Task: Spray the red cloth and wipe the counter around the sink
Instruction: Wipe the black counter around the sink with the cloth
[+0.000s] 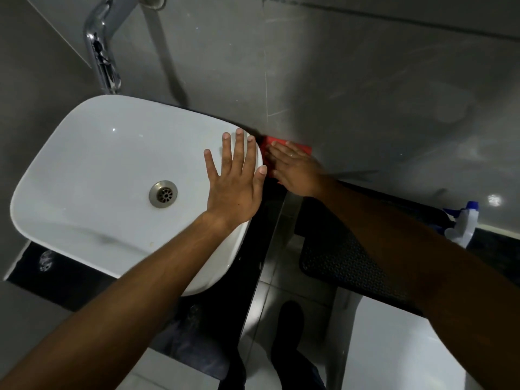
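Observation:
The red cloth (269, 142) lies on the dark counter (267, 201) at the back right corner of the white sink (92, 170), against the grey wall. My right hand (295, 170) presses flat on the cloth and hides most of it; only its far edge shows. My left hand (235, 181) rests flat with fingers spread on the sink's right rim, holding nothing. A spray bottle (463, 223) with a blue and white head stands at the far right, apart from both hands.
A chrome tap (102, 49) rises behind the sink at the upper left. A black textured mat (349, 266) lies on the surface under my right forearm. Below are pale floor tiles and my dark shoe (289, 327).

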A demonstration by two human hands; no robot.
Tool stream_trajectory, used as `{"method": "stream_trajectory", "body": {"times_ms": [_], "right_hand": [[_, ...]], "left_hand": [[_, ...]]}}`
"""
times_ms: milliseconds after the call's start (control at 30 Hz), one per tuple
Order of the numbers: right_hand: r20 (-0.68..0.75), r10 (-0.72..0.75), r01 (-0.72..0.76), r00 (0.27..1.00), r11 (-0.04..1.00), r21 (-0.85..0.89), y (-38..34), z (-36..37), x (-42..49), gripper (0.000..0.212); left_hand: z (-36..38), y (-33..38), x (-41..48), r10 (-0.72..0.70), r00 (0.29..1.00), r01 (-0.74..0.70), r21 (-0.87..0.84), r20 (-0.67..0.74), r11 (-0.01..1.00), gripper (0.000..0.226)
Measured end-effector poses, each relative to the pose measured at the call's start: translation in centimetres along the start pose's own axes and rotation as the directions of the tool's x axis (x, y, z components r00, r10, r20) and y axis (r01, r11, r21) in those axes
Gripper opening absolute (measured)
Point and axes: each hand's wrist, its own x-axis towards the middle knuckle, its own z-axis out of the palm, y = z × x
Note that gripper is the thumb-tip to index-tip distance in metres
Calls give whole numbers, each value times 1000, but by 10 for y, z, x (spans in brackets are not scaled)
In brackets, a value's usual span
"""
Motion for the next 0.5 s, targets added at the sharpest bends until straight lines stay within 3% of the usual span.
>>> {"method": "stream_trajectory", "body": {"times_ms": [167,267,500], "right_hand": [[75,45,-42,996,999,-34,-7,-2,3,56],[63,84,-87,994,996,38,-23,-3,-5,56],[-4,146,-144,989,981,133,-123,6,-65,52]], "left_hand": [[0,0,1,34,999,-33,-53,16,998,64],[-3,-1,-3,49,999,-48,-44,20,998,63],[-11,-12,-52,180,982,-181,25,49,983,63]]}}
